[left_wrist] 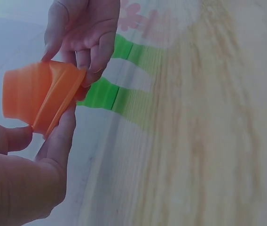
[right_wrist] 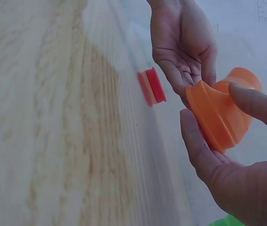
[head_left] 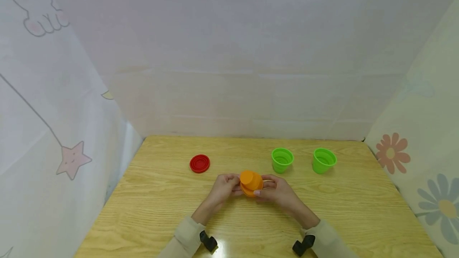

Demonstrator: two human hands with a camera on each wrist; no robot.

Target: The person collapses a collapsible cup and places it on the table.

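An orange collapsible cup (head_left: pixel 251 181) is held between both hands above the near middle of the table. Its base points up and toward the camera, and its wall is unevenly folded near the rim, as the left wrist view shows on the cup (left_wrist: pixel 35 94). My left hand (head_left: pixel 223 188) pinches its left side between thumb and fingers. On the opposite side my right hand (head_left: pixel 277 191) grips the rim and wall, the thumb lying on the orange wall (right_wrist: pixel 218 113) in the right wrist view.
A red collapsible cup (head_left: pixel 199 163), folded flat, lies to the back left. Two green collapsible cups, one nearer (head_left: pixel 282 160) and one farther right (head_left: pixel 324 160), stand upright and expanded on the wooden table (head_left: pixel 161 206). A pale cloth (head_left: pixel 251 71) hangs behind.
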